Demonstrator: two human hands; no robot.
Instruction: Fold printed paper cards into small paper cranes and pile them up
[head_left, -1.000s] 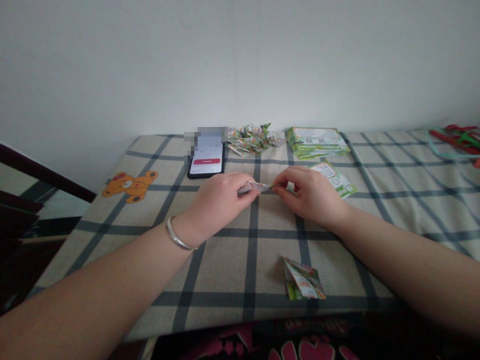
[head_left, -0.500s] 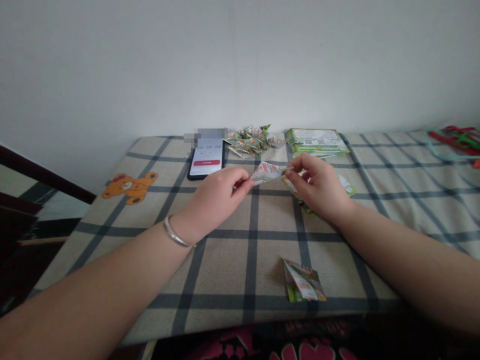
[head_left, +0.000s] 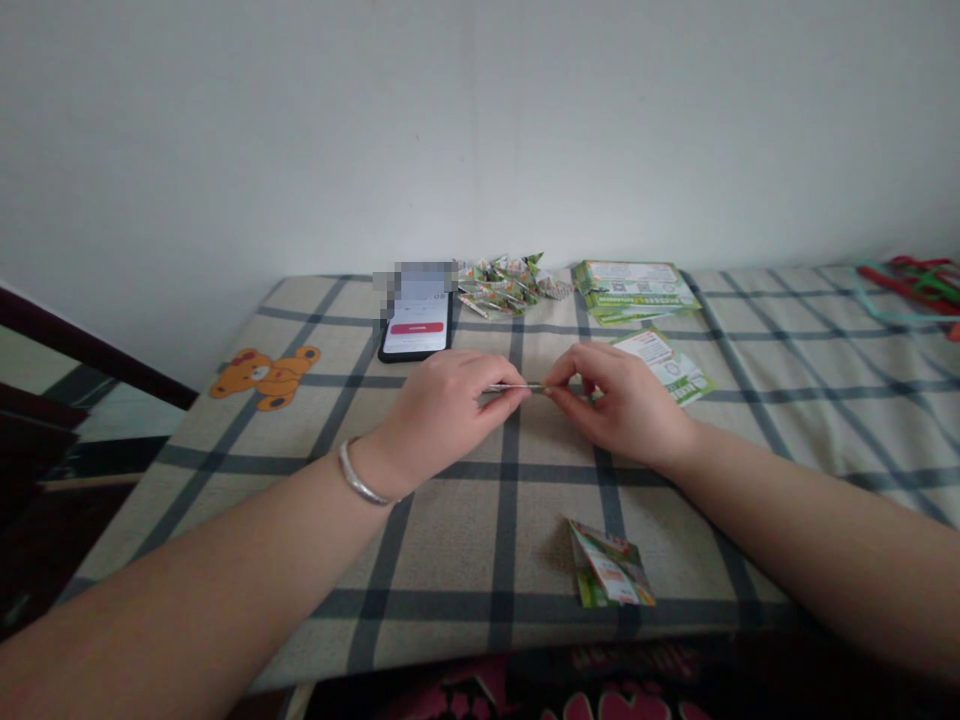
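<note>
Over the middle of the checked cloth, a folded paper piece [head_left: 535, 387] is seen nearly edge-on, as a thin strip between my hands. My left hand [head_left: 461, 400], with a silver bangle at the wrist, pinches its left end between thumb and forefinger. From the other side my right hand [head_left: 619, 400] pinches the right end in the same way. Most of the paper is hidden by the fingers. Just beyond my right hand lies a flat printed green-and-white leaflet [head_left: 671, 365]. Closer to the table's front edge rests another folded paper piece [head_left: 611, 565], roughly triangular at its top.
Several folded pointed paper pieces [head_left: 506, 285] are heaped by the wall, beside a phone [head_left: 417, 325]. Right of them sits a stack of leaflets [head_left: 637, 288]. A bear picture [head_left: 266, 377] is at the left, and red and green items [head_left: 919, 285] lie far right.
Both hands have come lower and closer together. The held paper has turned from showing its printed face to nearly edge-on. The leaflet beyond my right hand is more exposed.
</note>
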